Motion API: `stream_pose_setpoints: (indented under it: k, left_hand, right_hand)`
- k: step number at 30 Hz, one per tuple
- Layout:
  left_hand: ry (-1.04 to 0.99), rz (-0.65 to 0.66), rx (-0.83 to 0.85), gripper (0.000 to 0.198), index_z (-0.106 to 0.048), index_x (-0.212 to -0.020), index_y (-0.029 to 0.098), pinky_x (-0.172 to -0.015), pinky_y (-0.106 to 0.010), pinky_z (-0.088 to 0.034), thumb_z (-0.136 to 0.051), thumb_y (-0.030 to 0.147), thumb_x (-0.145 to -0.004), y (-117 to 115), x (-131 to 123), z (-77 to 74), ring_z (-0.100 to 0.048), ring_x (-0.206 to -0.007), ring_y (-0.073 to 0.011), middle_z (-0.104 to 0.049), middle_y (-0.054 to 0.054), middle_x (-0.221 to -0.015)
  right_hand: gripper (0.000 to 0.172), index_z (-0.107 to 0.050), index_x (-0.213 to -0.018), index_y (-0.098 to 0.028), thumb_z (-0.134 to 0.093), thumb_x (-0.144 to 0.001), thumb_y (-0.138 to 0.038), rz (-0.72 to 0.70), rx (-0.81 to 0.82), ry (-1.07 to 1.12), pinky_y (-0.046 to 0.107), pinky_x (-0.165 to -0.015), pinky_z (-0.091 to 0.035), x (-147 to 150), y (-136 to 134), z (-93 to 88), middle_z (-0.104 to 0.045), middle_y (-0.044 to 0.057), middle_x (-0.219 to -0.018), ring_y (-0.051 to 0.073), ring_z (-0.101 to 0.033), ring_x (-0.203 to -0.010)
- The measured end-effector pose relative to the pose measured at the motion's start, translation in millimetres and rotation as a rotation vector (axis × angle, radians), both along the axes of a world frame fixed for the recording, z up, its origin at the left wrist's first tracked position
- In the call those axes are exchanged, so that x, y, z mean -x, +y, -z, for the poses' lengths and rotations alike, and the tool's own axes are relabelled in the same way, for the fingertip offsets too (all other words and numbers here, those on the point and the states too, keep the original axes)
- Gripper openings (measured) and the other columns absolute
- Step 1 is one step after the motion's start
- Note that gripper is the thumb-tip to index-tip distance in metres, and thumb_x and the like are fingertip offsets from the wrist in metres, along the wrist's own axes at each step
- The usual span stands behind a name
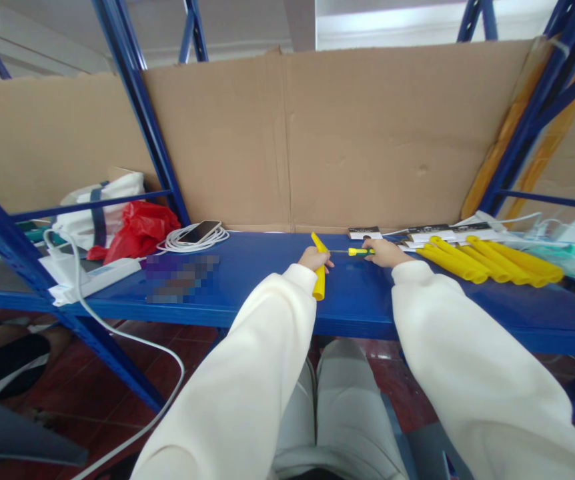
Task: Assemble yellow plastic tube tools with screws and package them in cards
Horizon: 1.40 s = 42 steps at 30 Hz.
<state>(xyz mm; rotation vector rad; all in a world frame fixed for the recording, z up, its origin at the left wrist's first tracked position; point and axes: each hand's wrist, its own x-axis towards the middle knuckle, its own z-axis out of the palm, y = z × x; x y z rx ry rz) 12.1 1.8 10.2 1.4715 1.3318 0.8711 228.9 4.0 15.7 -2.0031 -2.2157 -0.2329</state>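
My left hand [311,259] is wrapped round a yellow tube [319,287], which it holds tilted a little over the blue shelf. A screwdriver [355,252] with a yellow and green handle is gripped in my right hand [381,253]. Its thin shaft points left, and the tip reaches the side of the yellow tube by my left fingers. Whether the tip is inside the tube or only against it I cannot tell. To the right of my right hand, several more yellow tubes [507,261] lie side by side on the shelf.
A blue shelf [267,293] spans the front, backed by cardboard [357,133]. Left are a white power strip [97,279], a red bag [142,230], a coiled white cable [167,245] and a phone [201,231]. Black-and-white cards [430,235] lie behind the tubes. A person's leg shows lower left.
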Motion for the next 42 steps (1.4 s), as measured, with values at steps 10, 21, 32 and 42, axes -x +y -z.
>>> stream_pose_setpoints:
  k: [10, 21, 32, 42]
  left_hand:
    - [-0.001, 0.01, 0.0, 0.02, -0.071, -0.097, 0.005, -0.052, -0.022, -0.049, -0.057, 0.001, -0.083, 0, 0, 0.7, -0.056, -0.041, -0.0095, -0.077, -0.009, -0.076]
    - [0.004, 0.015, 0.017, 0.023, -0.071, -0.096, 0.005, -0.054, -0.024, -0.05, -0.06, -0.002, -0.078, -7, 0, -6.1, -0.056, -0.041, -0.0115, -0.075, -0.007, -0.069]
    - [0.003, 0.025, 0.007, 0.019, -0.067, -0.098, 0.004, -0.05, -0.024, -0.046, -0.058, 0.0, -0.082, -10, -1, -7.3, -0.053, -0.039, -0.0101, -0.074, -0.007, -0.07]
    - [0.014, 0.027, -0.015, 0.021, -0.066, -0.101, 0.003, -0.046, -0.022, -0.045, -0.056, 0.001, -0.082, -6, 1, -3.0, -0.054, -0.039, -0.0098, -0.076, -0.01, -0.073]
  right_hand:
    - [0.033, -0.066, -0.118, -0.025, -0.062, -0.086, -0.023, 0.034, -0.006, -0.066, 0.036, -0.09, -0.049, 4, -1, -0.1, -0.073, 0.009, -0.122, 0.027, -0.066, -0.115]
    - [0.032, -0.071, -0.115, -0.022, -0.058, -0.085, -0.022, 0.049, -0.043, -0.115, 0.041, -0.095, -0.044, 11, -8, -5.4, -0.073, 0.012, -0.118, 0.03, -0.063, -0.116]
    - [0.033, -0.069, -0.112, -0.014, -0.056, -0.082, -0.016, 0.028, -0.128, -0.141, 0.041, -0.094, -0.043, 16, -11, -5.1, -0.072, 0.018, -0.113, 0.032, -0.063, -0.113]
    - [0.036, -0.065, -0.12, -0.011, -0.054, -0.086, -0.017, 0.07, -0.086, -0.13, 0.04, -0.095, -0.044, 28, -19, -10.3, -0.073, 0.021, -0.111, 0.033, -0.067, -0.111]
